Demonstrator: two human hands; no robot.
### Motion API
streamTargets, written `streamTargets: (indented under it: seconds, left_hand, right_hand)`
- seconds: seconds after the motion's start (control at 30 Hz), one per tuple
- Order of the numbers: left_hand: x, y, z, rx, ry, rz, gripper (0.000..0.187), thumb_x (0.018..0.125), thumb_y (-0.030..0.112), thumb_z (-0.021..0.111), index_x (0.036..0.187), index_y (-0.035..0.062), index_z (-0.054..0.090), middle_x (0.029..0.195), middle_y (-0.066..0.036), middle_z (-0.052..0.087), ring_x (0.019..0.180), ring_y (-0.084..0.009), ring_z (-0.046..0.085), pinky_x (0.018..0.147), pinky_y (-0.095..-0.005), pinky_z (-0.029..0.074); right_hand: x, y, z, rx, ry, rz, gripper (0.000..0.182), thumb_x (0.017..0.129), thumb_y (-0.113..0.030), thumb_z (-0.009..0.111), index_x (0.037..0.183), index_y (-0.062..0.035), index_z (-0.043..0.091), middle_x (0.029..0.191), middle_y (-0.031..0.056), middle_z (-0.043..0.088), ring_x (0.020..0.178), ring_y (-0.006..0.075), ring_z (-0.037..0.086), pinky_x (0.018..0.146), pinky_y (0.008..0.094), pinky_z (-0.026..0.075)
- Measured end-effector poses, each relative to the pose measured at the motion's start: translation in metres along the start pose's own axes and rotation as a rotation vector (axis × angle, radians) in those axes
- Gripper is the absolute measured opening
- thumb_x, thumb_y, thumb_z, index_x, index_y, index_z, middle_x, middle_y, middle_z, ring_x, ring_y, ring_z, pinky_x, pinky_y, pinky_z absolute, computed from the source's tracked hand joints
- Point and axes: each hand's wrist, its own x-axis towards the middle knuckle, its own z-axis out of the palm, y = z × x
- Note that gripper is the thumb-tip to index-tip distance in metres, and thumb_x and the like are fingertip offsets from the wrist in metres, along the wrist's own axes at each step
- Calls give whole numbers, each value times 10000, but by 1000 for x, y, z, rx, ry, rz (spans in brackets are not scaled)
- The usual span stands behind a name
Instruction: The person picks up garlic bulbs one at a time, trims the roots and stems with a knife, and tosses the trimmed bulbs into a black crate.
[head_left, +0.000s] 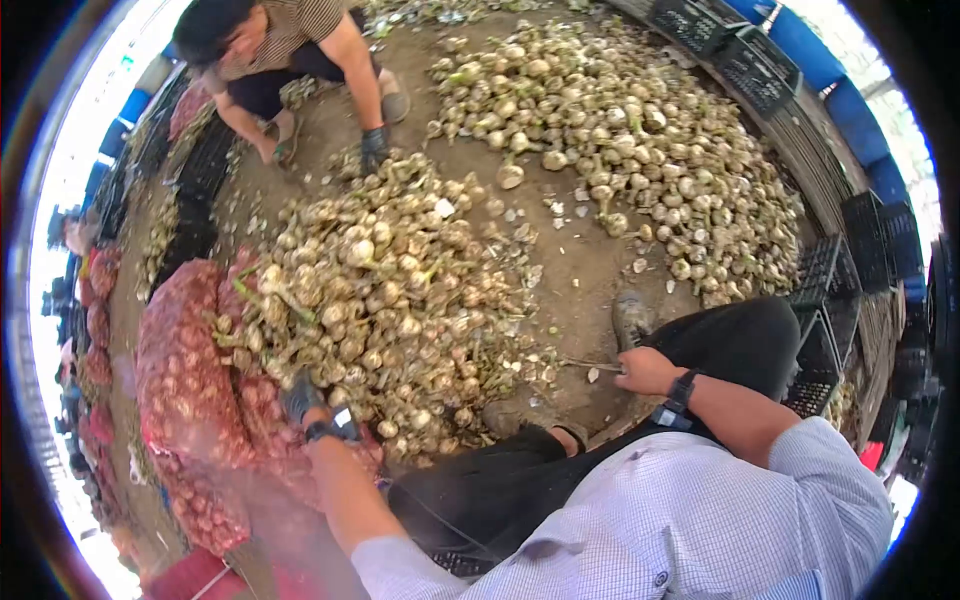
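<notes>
A large pile of garlic bulbs [370,290] with stalks lies in front of me. At its lower left edge is my left hand [300,397], in a dark glove, fingertips right at the bulbs and beside a red mesh sack [190,365] full of garlic. I cannot tell whether those fingers hold a bulb. Over my bent knee, my bare right hand [648,370] is closed round the handle of a thin knife-like tool [592,365]. Its slim end points left, toward the pile.
Across the pile a person [290,50] crouches, one gloved hand [374,148] at the bulbs. A second garlic heap [640,140] spreads at the upper right. Black plastic crates [825,270] line the right side. Dry skins and scraps litter the dirt floor [575,290].
</notes>
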Motion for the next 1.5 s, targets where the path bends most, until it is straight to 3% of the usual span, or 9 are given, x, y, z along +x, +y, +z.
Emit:
streamTargets:
  seconds: [0.2,0.4,0.43,0.73,0.97,1.03,1.17,1.27,1.5]
  left_hand:
    - [-112,106,-74,-932,-205,-122,281,928,297,584,1096,76,627,893,-37,627,708,-146,616,559,-295,524]
    - [-312,221,-63,-597,-558,356,360,875,259,674,1157,59,574,991,-20,638,844,-133,620,645,-254,513]
    - [-306,182,-30,-960,-738,44,413,837,224,717,1174,43,561,1023,-44,655,908,-169,643,720,-307,549]
    - [-396,245,-25,209,-613,1383,457,750,216,777,1145,69,601,1046,-60,670,924,-197,642,842,-340,513]
    - [-415,196,-20,-163,-893,720,398,779,194,736,1146,86,627,1107,-96,657,998,-254,624,868,-351,492]
    - [-422,194,-5,63,-482,1355,371,816,158,717,1160,73,608,1107,-88,657,1014,-235,621,870,-353,497]
    - [-452,193,26,-867,-939,78,460,732,99,792,1143,48,589,1099,-84,651,1035,-227,612,870,-353,504]
    - [-437,161,61,-597,-869,657,478,720,88,795,1146,38,586,1118,-92,644,1023,-222,615,861,-348,509]
    - [-431,167,61,-436,-881,758,536,713,232,807,1173,56,595,1146,-87,638,1078,-272,583,938,-395,454]
  right_hand:
    - [3,-10,5,66,98,-82,394,775,-323,639,882,56,644,762,259,631,738,432,612,704,495,494]
    - [-25,-72,-44,341,211,-222,322,780,-286,655,895,15,647,770,245,626,733,429,603,675,476,481]
    - [-32,-81,-51,404,217,-253,298,781,-274,660,887,4,645,773,239,625,734,427,599,667,472,477]
    - [-83,-116,-72,351,356,-692,239,683,-134,734,845,-25,597,768,176,565,711,376,576,604,413,457]
    - [-85,-121,-55,361,252,-691,252,702,-189,741,830,-47,577,757,157,599,731,382,598,625,448,471]
    - [-90,-117,-56,336,234,-683,261,704,-210,739,837,-50,582,770,154,606,734,382,601,631,454,473]
    - [-90,-108,-60,164,269,-676,303,704,-280,735,848,-55,592,798,148,617,760,379,612,654,460,487]
    - [-95,-108,-68,95,255,-632,333,694,-310,736,865,-56,603,806,144,619,794,374,620,672,461,497]
    - [-89,-101,-64,-24,238,-550,346,685,-280,724,907,-47,597,859,144,624,837,357,626,724,456,496]
